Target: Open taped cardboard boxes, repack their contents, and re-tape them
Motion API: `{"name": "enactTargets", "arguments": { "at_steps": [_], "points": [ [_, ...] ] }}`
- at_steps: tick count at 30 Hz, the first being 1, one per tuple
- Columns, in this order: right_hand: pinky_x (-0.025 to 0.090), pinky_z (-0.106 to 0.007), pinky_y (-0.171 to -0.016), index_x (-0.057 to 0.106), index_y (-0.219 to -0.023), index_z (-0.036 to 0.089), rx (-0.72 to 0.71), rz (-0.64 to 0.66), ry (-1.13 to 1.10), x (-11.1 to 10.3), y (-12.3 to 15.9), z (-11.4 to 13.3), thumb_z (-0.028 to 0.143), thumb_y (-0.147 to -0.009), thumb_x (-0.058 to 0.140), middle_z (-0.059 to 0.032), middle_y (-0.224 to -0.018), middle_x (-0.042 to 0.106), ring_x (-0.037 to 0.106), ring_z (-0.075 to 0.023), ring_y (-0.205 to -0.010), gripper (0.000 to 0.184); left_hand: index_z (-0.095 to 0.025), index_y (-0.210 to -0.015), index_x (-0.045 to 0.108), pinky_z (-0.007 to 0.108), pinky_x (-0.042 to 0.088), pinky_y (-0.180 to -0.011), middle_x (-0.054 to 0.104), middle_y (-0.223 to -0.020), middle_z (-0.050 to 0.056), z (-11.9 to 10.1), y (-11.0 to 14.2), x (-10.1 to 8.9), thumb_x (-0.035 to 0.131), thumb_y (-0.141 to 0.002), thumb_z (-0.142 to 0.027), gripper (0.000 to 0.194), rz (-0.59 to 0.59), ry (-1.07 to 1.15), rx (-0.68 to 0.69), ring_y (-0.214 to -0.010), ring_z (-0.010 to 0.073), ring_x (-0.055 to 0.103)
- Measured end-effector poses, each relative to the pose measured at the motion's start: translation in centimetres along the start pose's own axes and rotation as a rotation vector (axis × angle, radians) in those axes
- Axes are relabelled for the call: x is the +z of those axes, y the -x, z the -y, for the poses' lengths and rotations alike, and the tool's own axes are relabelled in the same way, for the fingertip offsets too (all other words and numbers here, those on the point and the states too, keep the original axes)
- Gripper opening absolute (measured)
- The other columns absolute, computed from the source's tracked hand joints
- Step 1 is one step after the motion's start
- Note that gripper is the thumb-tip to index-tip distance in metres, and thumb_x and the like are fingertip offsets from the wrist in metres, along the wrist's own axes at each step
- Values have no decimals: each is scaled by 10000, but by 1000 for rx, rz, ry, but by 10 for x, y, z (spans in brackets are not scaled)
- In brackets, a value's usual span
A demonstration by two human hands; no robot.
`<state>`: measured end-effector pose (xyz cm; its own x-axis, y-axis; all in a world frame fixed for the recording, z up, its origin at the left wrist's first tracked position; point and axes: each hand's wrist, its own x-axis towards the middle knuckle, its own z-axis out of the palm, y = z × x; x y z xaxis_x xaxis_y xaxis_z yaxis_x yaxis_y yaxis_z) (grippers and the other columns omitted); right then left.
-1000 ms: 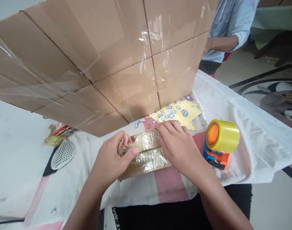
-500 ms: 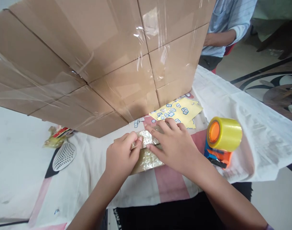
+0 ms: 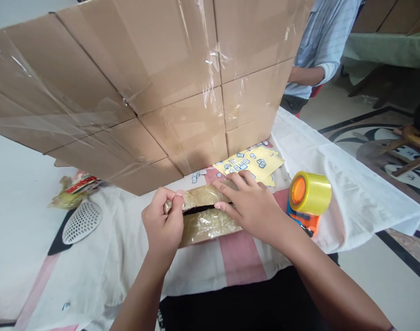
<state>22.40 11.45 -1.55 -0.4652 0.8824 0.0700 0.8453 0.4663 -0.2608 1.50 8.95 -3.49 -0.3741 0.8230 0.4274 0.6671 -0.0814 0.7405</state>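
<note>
A small cardboard box (image 3: 210,226) lies on the cloth in front of me, with shiny clear packing tape over its top. Between its two top flaps runs a dark gap. My left hand (image 3: 163,220) pinches the taped end of the far flap (image 3: 199,195) between thumb and fingers. Across the right end of the box rests my right hand (image 3: 253,207), its fingers spread over the flaps. A yellow tape roll (image 3: 313,193) sits on an orange and blue tape dispenser (image 3: 309,223) to the right of that hand.
A tall stack of taped cartons (image 3: 182,92) stands just behind the small box. Yellow printed sheets (image 3: 261,163) lie at its foot. To the left are a crumpled wrapper (image 3: 72,191) and a white perforated object (image 3: 82,223). Another person (image 3: 311,59) is beyond the table.
My left hand has shifted left and pulled up the taped flap, and a dark gap now shows between the flaps. My right hand has stayed on the box. The view has turned slightly.
</note>
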Motion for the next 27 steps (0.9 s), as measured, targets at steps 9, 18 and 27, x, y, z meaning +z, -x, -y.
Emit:
{"name": "enactTargets", "arguments": {
  "at_steps": [9, 18, 27],
  "points": [
    [546, -457, -785, 434, -1553, 335, -42, -109, 26, 7, 12, 4, 566, -1048, 394, -125, -1391, 568, 440, -355, -1255, 557, -219, -699, 446, 247, 413, -580, 518, -600, -66, -10, 14, 2, 623, -913, -198, 279, -210, 341, 79, -547, 91, 499],
    [494, -548, -903, 436, -1555, 319, -45, -85, 81, 6, 15, 5, 532, -1056, 396, -132, -1430, 546, 427, -372, -1274, 543, -205, -696, 445, 209, 372, -489, 460, -596, -77, -2, 4, 5, 690, -834, -190, 282, -263, 871, -266, -496, 64, 430],
    [460, -538, -964, 476, -1526, 308, -49, -85, 35, 4, 12, 1, 472, -1039, 466, -114, -1389, 560, 441, -351, -1265, 513, -211, -690, 464, 232, 407, -553, 520, -633, -56, 9, -5, -4, 683, -846, -203, 269, -106, 710, -198, -570, 88, 497]
  ]
}}
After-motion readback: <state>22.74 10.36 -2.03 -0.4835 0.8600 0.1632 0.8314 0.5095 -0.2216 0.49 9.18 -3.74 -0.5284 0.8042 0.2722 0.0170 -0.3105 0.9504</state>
